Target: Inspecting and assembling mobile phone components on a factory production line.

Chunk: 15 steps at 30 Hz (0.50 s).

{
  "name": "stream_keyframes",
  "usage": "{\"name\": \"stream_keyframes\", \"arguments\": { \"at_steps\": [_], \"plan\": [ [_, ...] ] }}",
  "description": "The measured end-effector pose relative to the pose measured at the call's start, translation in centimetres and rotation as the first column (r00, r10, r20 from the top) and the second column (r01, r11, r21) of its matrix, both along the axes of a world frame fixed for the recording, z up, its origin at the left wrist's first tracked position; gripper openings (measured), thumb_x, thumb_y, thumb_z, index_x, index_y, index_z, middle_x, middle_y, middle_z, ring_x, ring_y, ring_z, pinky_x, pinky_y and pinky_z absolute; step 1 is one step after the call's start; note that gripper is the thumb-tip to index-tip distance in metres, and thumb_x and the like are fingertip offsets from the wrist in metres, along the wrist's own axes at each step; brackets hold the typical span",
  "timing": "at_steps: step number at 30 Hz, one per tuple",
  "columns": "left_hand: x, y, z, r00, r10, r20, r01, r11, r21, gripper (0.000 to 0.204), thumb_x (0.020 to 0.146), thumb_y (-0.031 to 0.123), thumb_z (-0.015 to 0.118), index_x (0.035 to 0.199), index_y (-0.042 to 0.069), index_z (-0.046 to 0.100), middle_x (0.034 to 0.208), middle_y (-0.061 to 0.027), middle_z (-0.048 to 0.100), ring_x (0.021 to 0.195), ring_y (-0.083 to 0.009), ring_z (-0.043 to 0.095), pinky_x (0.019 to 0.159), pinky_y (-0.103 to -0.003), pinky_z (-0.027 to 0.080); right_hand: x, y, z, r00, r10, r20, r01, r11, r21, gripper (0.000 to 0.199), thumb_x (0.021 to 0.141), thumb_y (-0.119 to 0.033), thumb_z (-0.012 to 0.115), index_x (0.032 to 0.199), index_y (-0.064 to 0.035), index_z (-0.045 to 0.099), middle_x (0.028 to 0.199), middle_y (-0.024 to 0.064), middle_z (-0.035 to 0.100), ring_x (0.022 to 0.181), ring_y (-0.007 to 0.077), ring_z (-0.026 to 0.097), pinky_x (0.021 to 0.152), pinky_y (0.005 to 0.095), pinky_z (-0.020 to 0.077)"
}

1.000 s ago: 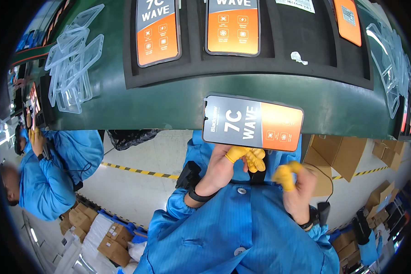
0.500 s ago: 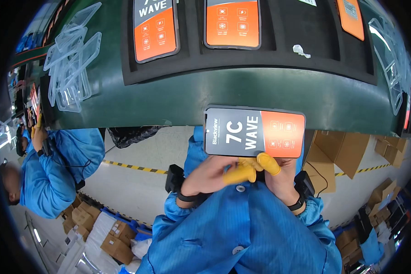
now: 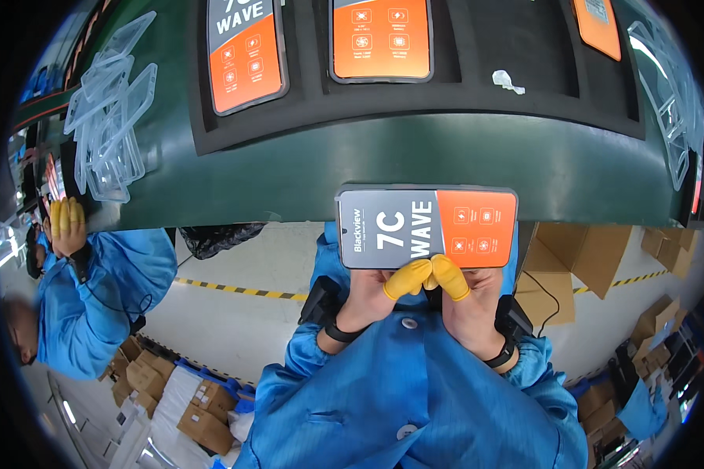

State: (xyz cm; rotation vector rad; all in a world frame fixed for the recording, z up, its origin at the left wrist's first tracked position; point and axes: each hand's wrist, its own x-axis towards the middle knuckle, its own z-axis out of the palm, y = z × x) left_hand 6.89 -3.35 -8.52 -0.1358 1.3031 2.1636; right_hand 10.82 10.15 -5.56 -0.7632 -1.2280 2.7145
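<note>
Lying sideways in both hands is a smartphone [image 3: 477, 227] with a grey and orange printed film over its screen and a dark rim. My left hand [image 3: 375, 298] grips its lower long edge near the middle, the thumb in a yellow finger cot. My right hand [image 3: 469, 305] grips the same edge just to the right, its yellow-capped thumb tip touching the left one. Both thumbs overlap the phone's front; the other fingers are mostly hidden behind it. The phone is held at the near edge of the green table [image 3: 235, 184].
A black foam tray [image 3: 461, 102] holds a phone [image 3: 246, 59], another phone [image 3: 381, 39] and an orange item [image 3: 598, 27]; a white scrap [image 3: 508, 81] lies in it. Clear plastic cases [image 3: 109, 109] pile at left, more cases [image 3: 669, 102] at right. A co-worker [image 3: 94, 297] sits at left.
My left hand has moved up onto the phone's lower edge, its thumb now pressed against the front beside the right thumb. The phone has shifted slightly left and levelled out.
</note>
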Motion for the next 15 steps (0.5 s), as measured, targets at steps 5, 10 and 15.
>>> {"name": "stream_keyframes", "arguments": {
  "at_steps": [5,10,15],
  "plan": [
    [0.1,0.9,0.5,0.991,0.098,0.089,-0.106,0.990,0.097,0.015,0.091,0.002,0.066,0.105,-0.003,0.065,0.083,-0.0090,0.068,0.060,-0.0111,0.060,0.050,-0.023,0.044,0.5,0.0,0.2,0.995,-0.029,0.100,0.027,0.999,0.017,0.009,0.093,-0.005,0.065,0.097,0.0012,0.068,0.089,0.0099,0.069,0.074,0.0174,0.064,0.069,0.0319,0.0498],
    [-0.2,0.8,0.9,0.983,0.144,0.115,-0.154,0.984,0.090,0.016,0.091,0.003,0.065,0.105,-0.005,0.064,0.081,-0.0112,0.068,0.057,-0.0133,0.060,0.049,-0.024,0.044,1.1,2.3,-1.2,0.999,0.037,0.035,-0.032,0.991,-0.132,0.027,0.094,-0.021,0.066,0.107,0.0028,0.064,0.093,0.0116,0.068,0.081,0.0182,0.064,0.070,0.0292,0.0484],
    [-0.2,0.6,0.6,0.982,0.132,0.138,-0.146,0.985,0.094,0.015,0.089,0.001,0.062,0.102,-0.007,0.063,0.076,-0.0138,0.065,0.053,-0.0177,0.058,0.046,-0.028,0.044,1.2,6.4,-1.9,0.969,0.244,0.025,-0.244,0.949,0.199,0.037,0.100,-0.033,0.057,0.106,0.0029,0.065,0.084,0.0127,0.070,0.073,0.0151,0.063,0.065,0.0270,0.0448]
  ]
}}
